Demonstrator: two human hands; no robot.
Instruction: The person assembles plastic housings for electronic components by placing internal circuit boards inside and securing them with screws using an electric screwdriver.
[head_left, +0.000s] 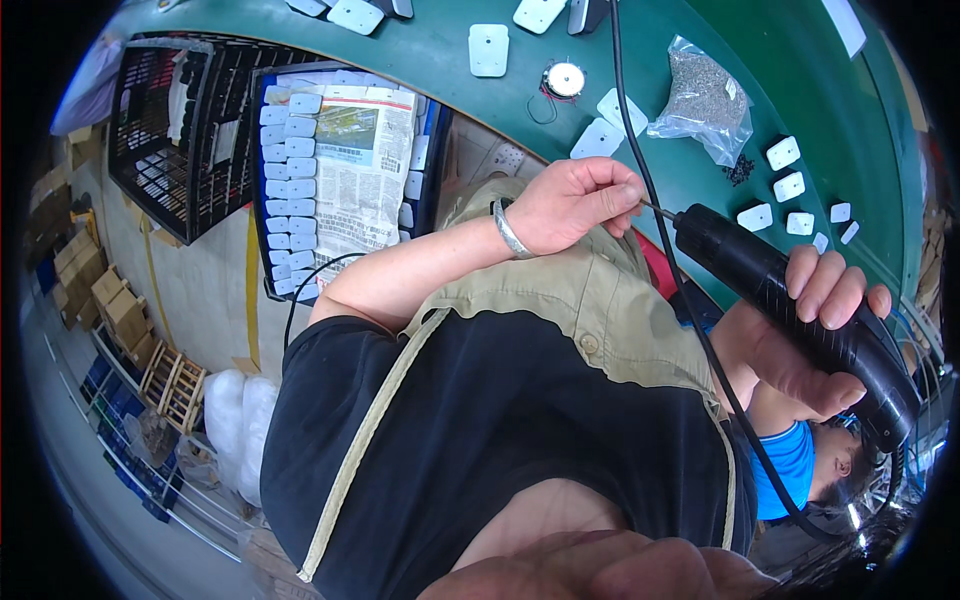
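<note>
My right hand (pixel 830 300) is wrapped round a black electric screwdriver (pixel 755 265), which tilts with its thin bit toward my left hand (pixel 585 205). The left thumb and fingertips are pinched together at the end of the bit. Whatever sits between them is too small or hidden to make out. Just beyond the left hand, pale flat plates (pixel 597 140) lie on the green table. A clear plastic bag of small dark parts (pixel 703 95) lies beyond the screwdriver, with a loose pile of small black pieces (pixel 739 170) beside it.
A round white-faced part with thin wires (pixel 564 80) lies on the green table (pixel 450 50). Several small pale plates (pixel 788 186) are scattered at right. At left stands a crate with rows of pale pieces and newspaper (pixel 365 170). A black cable (pixel 655 200) hangs across. Another person in blue (pixel 785 470) is at right.
</note>
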